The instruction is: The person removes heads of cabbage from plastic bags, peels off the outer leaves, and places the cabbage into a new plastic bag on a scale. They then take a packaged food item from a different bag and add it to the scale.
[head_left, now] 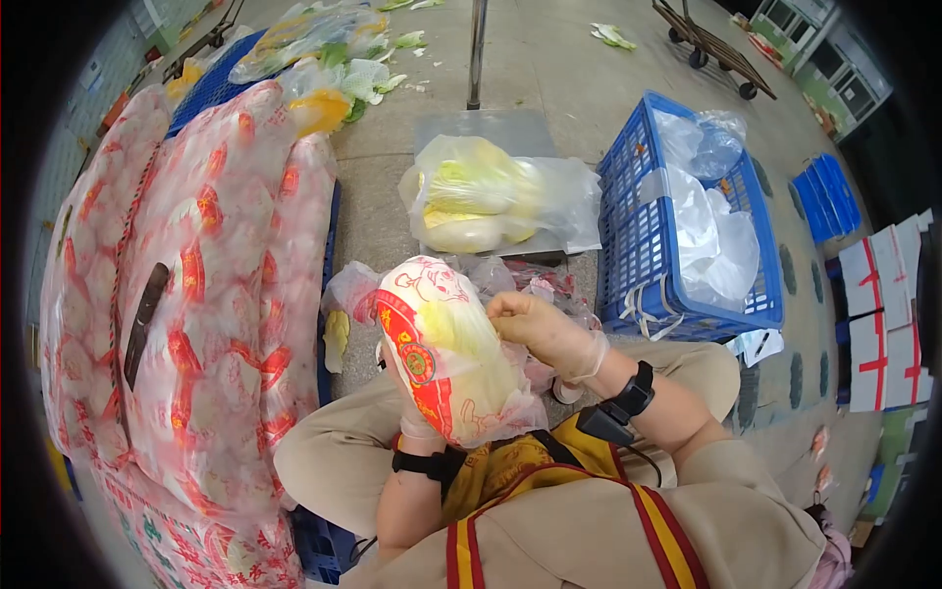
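Observation:
A napa cabbage in a clear plastic bag with red and yellow print stands tilted above my lap. My left hand, in a thin glove, supports it from the left and below; most of its fingers are hidden behind the cabbage. At the cabbage's right side, my gloved right hand has curled fingers pinching the plastic bag. Just beyond, more pale cabbages lie under a translucent plastic bag on a metal platform. Crumpled printed bags lie between that platform and my lap.
Tall stacks of bagged cabbages rise on the left, with a dark-handled tool on them. A blue crate holding plastic bags stands at right. Loose leaves lie on the floor; a cart stands at the back.

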A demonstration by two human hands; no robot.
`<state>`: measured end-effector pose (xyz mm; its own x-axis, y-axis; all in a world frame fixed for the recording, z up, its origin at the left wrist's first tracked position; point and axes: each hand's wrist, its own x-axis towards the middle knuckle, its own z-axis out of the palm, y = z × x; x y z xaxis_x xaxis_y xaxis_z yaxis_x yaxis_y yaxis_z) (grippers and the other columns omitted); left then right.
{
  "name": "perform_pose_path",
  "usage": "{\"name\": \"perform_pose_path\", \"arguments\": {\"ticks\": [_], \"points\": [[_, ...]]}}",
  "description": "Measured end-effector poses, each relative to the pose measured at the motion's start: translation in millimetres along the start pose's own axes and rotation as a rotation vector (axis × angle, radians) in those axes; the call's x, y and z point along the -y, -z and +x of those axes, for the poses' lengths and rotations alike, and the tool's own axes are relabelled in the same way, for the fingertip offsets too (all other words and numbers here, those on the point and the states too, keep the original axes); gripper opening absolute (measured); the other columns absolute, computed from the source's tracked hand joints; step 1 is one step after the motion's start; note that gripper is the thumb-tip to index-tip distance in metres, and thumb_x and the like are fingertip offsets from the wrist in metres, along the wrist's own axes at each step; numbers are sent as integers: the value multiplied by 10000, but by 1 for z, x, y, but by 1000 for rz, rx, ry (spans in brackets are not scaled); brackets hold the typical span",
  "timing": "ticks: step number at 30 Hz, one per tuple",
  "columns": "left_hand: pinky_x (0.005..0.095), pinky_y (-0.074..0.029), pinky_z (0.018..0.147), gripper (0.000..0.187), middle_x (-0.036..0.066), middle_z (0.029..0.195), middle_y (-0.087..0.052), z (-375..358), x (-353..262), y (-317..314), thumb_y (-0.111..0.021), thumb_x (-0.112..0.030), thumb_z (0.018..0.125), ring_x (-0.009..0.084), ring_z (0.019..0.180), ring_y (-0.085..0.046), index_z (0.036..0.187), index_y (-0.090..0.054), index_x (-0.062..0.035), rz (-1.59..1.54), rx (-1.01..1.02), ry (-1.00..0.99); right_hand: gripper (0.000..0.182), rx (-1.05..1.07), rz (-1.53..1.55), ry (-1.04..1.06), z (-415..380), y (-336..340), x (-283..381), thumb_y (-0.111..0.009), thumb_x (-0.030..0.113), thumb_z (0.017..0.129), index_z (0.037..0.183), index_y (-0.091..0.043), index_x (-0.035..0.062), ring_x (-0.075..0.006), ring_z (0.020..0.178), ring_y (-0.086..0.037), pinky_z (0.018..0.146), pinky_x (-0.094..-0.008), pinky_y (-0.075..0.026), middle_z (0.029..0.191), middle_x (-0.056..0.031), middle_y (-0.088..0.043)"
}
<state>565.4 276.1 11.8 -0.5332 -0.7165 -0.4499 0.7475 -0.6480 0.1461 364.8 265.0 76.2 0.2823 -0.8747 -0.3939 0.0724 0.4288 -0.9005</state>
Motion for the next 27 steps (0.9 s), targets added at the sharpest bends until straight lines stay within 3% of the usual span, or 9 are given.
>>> {"name": "perform_pose_path", "arguments": {"ticks": [6,9,14,16,17,19,24,25,27], "points": [[423,-395,1006,725,129,1355,-439,-27,-15,-42,-354,-611,903,288,1206,-465,1382,-337,-67,175,222,-3,40,-19,-21,310,-38,-1,34,-564,90,857,852,-597,68,-66,718,-501,677,-232,-429,779,39,-571],[423,-395,1007,725,129,1355,-440,-23,-1,-33,-355,-612,902,288,1207,-465,1382,-337,-69,151,234,19,44,137,-231,246,-52,0,38,-565,55,838,817,-604,57,-72,734,-525,685,-245,-440,775,11,-596],[422,-394,1007,726,128,1354,-440,-18,2,-29,-356,-614,901,288,1207,-464,1382,-337,-72,165,230,14,112,-400,-527,5,-48,59,-11,-598,138,802,812,-631,31,-158,768,-600,714,-293,-477,807,-73,-638],[422,-394,1007,726,128,1354,-441,-19,2,-29,-356,-615,900,288,1207,-464,1383,-337,-73,178,224,8,219,-353,-1148,-243,-45,72,-27,-609,178,783,949,-635,37,-246,928,-618,828,-350,-473,997,-125,-642],[422,-394,1007,726,127,1353,-441,-18,3,-28,-357,-616,900,288,1207,-464,1383,-337,-74,177,228,7,219,-350,-1145,-245,-43,74,-31,-609,178,783,949,-635,37,-246,928,-618,828,-350,-473,997,-125,-642],[422,-394,1007,726,127,1353,-441,-16,4,-29,-357,-616,899,287,1207,-464,1383,-337,-75,178,237,6,393,-662,-893,408,-41,69,-21,-643,177,747,1113,-590,46,-288,1093,-561,918,-380,-436,1208,-168,-559],[421,-393,1008,727,126,1352,-442,-15,11,-34,-358,-619,898,287,1208,-463,1384,-336,-78,182,257,10,438,-330,-849,864,-48,21,42,-656,91,767,1181,-557,-8,-191,989,-577,824,-312,-465,1174,-123,-578],[421,-393,1008,727,126,1352,-442,-16,12,-34,-358,-619,898,287,1208,-463,1384,-336,-79,181,260,9,438,-329,-851,864,-44,23,39,-656,91,767,1181,-557,-8,-191,989,-577,824,-312,-465,1174,-123,-578],[421,-393,1008,727,125,1352,-442,-17,16,-35,-359,-620,897,287,1208,-463,1384,-336,-80,174,263,10,303,-172,-250,355,-28,33,37,-617,117,829,1110,-597,6,-102,848,-586,739,-244,-474,1012,-48,-638]]}}
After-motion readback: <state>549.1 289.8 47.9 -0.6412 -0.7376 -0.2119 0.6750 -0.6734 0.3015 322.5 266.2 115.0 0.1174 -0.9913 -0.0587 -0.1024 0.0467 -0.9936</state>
